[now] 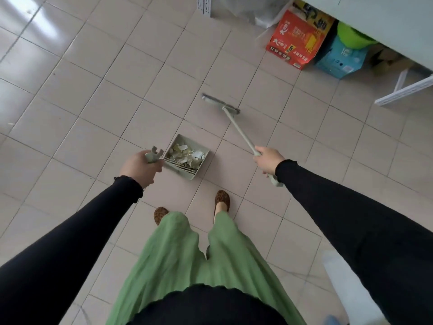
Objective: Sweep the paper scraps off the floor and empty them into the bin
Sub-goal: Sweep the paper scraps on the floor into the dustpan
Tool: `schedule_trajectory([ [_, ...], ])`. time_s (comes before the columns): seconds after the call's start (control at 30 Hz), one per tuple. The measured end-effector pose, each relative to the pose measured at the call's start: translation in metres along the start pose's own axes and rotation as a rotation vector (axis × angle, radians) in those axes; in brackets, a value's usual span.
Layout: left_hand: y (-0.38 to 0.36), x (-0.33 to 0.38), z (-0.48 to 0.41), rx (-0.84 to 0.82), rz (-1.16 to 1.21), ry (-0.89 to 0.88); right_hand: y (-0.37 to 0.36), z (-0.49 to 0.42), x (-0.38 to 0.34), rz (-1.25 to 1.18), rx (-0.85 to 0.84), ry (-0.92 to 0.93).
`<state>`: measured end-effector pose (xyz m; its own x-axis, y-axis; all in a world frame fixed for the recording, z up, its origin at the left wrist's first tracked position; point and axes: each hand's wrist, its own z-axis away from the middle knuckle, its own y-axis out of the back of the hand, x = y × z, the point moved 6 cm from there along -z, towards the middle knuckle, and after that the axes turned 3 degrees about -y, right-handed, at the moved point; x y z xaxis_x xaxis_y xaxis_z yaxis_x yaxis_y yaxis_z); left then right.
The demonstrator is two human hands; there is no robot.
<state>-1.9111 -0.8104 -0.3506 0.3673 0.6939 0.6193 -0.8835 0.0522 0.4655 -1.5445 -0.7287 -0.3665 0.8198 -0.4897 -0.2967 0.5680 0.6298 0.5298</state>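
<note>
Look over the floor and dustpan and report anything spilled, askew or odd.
Nothing much. The paper scraps all sit inside the dustpan, which the left hand holds by its handle; the right hand grips the broom. Only a tiny pale fleck on the tiles at the far left edge may be a missed scrap.

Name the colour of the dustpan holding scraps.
Pale sage-green plastic dustpan, shown best in head view.

Paper scraps in dustpan before the feet, broom farther right, boxes beyond under table
</note>
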Motion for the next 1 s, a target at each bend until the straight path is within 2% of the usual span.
schedule_trajectory([
  [0.1,-0.011,0.013,-0.005,0.018,0.017,0.036,-0.01,-0.018,-0.008,0.119,-0.054,-0.006],
  [0.23,-0.019,0.022,-0.007,0.036,0.051,0.08,-0.014,-0.005,0.017,0.306,-0.201,-0.004],
  [0.3,-0.024,0.026,-0.006,0.041,0.053,0.088,0.005,0.016,0.037,0.248,-0.275,-0.012],
  [0.5,-0.036,0.033,0.002,0.047,0.075,0.101,0.057,0.086,0.087,0.1,-0.265,-0.026],
  [0.67,-0.04,0.036,0.004,0.042,0.069,0.104,0.032,0.059,0.057,0.125,-0.156,0.038],
  [0.87,-0.042,0.034,0.006,0.0,0.051,0.1,-0.02,0.058,0.043,0.141,-0.328,-0.01],
  [1.0,-0.041,0.029,0.009,-0.061,0.042,0.085,-0.007,0.11,0.079,0.011,-0.313,-0.022],
])
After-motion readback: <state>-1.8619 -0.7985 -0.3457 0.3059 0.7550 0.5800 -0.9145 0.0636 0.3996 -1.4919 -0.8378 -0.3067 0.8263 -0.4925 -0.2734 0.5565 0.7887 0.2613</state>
